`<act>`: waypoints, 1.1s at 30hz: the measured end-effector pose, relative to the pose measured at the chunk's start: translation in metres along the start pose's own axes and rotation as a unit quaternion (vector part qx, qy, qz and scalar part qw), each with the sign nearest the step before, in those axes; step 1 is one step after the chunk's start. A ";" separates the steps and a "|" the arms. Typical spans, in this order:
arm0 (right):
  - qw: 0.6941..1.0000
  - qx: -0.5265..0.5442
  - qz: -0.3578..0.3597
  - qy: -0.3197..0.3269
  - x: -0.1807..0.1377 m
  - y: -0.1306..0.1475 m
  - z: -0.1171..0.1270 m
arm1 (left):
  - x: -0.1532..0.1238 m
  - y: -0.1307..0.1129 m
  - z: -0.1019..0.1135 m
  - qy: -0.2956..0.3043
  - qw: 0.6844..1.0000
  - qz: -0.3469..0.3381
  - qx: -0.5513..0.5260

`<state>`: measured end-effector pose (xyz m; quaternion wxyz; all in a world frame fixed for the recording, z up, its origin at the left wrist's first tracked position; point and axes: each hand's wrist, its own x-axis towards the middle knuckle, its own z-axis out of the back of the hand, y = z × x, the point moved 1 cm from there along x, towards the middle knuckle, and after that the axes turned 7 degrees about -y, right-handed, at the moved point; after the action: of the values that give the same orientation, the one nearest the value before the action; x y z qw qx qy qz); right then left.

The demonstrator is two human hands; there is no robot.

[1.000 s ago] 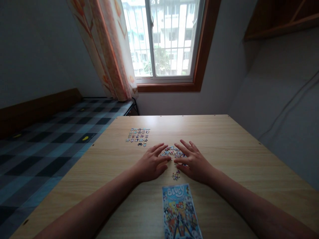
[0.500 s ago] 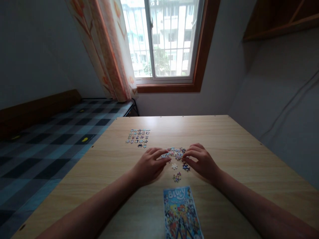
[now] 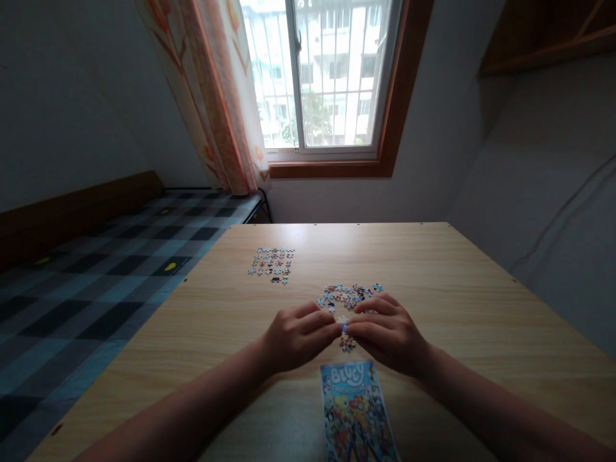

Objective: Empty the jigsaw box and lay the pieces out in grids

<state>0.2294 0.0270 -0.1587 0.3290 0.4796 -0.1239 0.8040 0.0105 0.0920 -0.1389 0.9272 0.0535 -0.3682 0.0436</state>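
Note:
My left hand and my right hand meet at their fingertips over the table. Between them is a small blue jigsaw puzzle piece, pinched from both sides. Just behind it, a pale puzzle piece lies partly hidden. Nearer to me sits a small cluster of multicoloured pieces. Beyond the hands spreads a loose pile of puzzle pieces, its right part partly covered by my right fingers. A picture sheet titled "Bluey" lies in front of me.
At the back left of the wooden table, several puzzle pieces are laid out in rows. A bed with a checked cover stands along the left side. Behind are a curtain and a window.
Both hands have come together and slightly toward me from the pile. A blue piece now shows between their fingertips. The whole view has shifted slightly.

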 end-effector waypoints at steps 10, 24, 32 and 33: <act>0.991 -0.046 -0.123 0.003 -0.021 -0.049 0.011 | -0.042 0.098 0.059 0.098 0.959 0.182 0.193; 0.987 -0.034 -0.156 0.020 -0.026 -0.052 0.009 | -0.081 0.147 0.075 0.267 0.887 0.363 0.101; 0.986 -0.033 -0.158 0.028 -0.025 -0.050 0.009 | -0.080 0.147 0.075 0.273 0.880 0.369 0.126; 0.986 -0.034 -0.159 0.030 -0.025 -0.050 0.009 | -0.081 0.147 0.074 0.274 0.880 0.366 0.128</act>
<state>0.2758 0.0499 -0.1814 0.4722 0.4577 -0.0636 0.7507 -0.1160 0.2251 -0.1314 0.8939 0.0187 -0.0843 0.4399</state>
